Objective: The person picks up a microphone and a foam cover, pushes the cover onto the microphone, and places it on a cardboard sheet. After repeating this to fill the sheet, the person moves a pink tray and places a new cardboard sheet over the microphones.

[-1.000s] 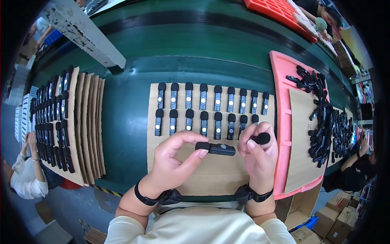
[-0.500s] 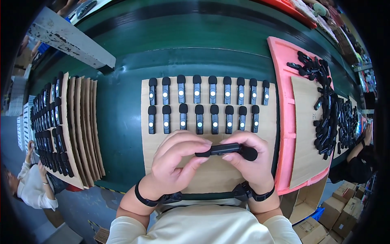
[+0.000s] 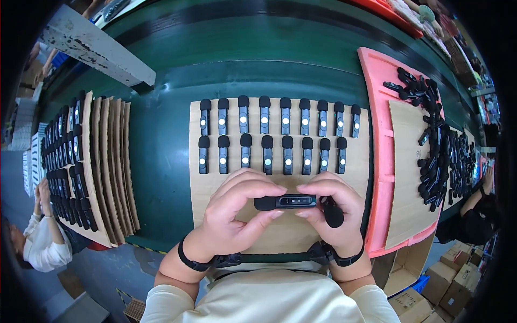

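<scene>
head view: both hands meet over the near edge of a cardboard sheet [image 3: 280, 237] and share one small black clip-on microphone [image 3: 285, 202]. its long axis runs left to right across the person's body, the foam-capped end toward the left hand [image 3: 234, 215] and the plain end toward the right hand [image 3: 331, 207]. the left thumb and forefinger are closed on the capped end; the right fingertips pinch the other end. both hands are equally near it, each holding an end, so it hangs between them just above the sheet. the right hand also has its lower fingers curled around a second black piece with a rounded foam tip [image 3: 332, 212], which sticks out downward from the palm.

beyond the fingers, farther from the person, two rows of the same microphones [image 3: 277, 134] lie on the sheet, each upright with its foam cap away from the person and a pale dot on its body. the near row sits just past the knuckles, so anything going forward from the hands meets it first. to the right, a pink foam tray [image 3: 377, 161] holds a second cardboard and a loose heap of black parts [image 3: 436, 156]. to the left, stacked cardboard sheets with more microphones [image 3: 70, 167] lean in a fan on the green table [image 3: 161, 161]. another person's sleeve [image 3: 40, 242] shows at the far left edge.
</scene>
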